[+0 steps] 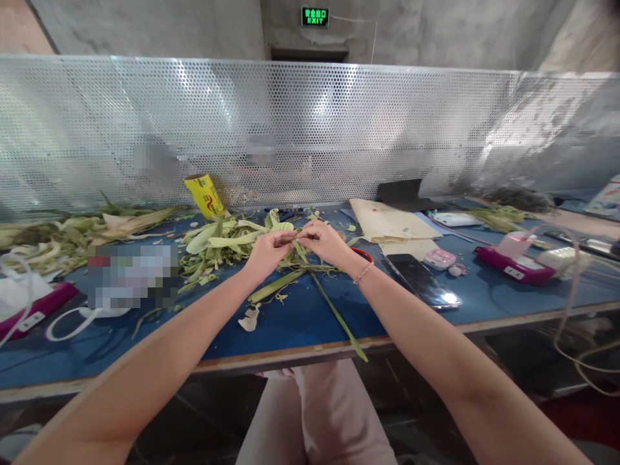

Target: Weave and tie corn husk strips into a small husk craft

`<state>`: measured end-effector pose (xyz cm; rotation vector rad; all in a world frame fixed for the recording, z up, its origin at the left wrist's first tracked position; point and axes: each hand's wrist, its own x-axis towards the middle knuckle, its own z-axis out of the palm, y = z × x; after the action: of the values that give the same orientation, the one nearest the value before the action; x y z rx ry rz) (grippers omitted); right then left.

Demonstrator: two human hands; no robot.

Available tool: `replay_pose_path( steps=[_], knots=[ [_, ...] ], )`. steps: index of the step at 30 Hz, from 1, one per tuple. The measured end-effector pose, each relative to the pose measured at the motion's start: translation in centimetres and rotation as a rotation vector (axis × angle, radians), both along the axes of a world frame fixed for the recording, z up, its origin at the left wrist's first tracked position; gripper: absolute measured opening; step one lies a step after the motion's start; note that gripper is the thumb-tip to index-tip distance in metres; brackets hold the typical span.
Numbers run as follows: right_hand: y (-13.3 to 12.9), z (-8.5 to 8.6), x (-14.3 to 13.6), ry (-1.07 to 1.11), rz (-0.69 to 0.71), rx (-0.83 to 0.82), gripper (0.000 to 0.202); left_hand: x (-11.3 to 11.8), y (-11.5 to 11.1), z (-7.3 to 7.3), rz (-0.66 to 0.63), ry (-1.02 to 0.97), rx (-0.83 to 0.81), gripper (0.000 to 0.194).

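My left hand [271, 253] and my right hand [320, 242] meet above the blue table, fingertips pinched together on a green plant piece, which looks like a leaf or stem. A long narrow green strip [336, 311] runs from below my hands to beyond the table's front edge. Beside my left hand lies a heap of pale green leaf strips [213, 242]. A thicker green stalk piece [276, 287] and a dry whitish scrap [249, 318] rest nearer to me. Part of a red curved object [363, 253] shows behind my right wrist.
A yellow can [204, 196] leans behind the heap. Rightward are brown paper sheets [390, 223], a black phone [421, 281], a pink case [440, 258] and a purple power strip [513, 266] with cables. More leaves [62, 242] lie left. A perforated metal screen [310, 129] closes off the back.
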<state>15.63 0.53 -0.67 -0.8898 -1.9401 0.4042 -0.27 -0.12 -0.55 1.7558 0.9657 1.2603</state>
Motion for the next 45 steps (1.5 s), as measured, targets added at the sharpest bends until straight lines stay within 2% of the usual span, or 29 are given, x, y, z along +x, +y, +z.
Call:
replay_pose_path(
  steps=[11,18,21,25,29,33,38,45],
  knots=[
    [-0.3,0.3,0.0,0.056,-0.008,0.042,0.007,0.2,-0.3,0.4,0.022,-0.023,-0.015,0.028],
    [-0.1,0.2,-0.2,0.168,0.03,-0.233,0.011,0.2,-0.9,0.8,-0.018,0.052,0.075,0.036],
    [-0.2,-0.1,-0.4,0.149,0.024,-0.281,0.019,0.3,-0.9,0.9,-0.025,0.067,0.079,0.034],
    [-1.0,0.1,-0.7,0.024,-0.079,-0.205,0.023,0.4,-0.8,0.7,-0.029,0.086,0.078,0.031],
    [-1.7,0.6,-0.9,-0.006,-0.181,-0.174,0.025,0.3,-0.5,0.4,-0.019,0.054,0.077,0.031],
    [-1.7,0.7,-1.0,0.002,-0.172,-0.048,0.023,0.3,-0.3,0.2,0.005,-0.025,0.027,0.034],
    [-1.0,0.4,-1.1,0.047,-0.151,0.117,0.017,0.6,-0.8,0.8,0.042,-0.151,-0.088,0.029],
    [-0.6,0.3,-1.0,0.205,-0.135,0.04,0.013,0.7,-1.5,1.6,-0.049,-0.262,-0.216,0.029]
  ],
)
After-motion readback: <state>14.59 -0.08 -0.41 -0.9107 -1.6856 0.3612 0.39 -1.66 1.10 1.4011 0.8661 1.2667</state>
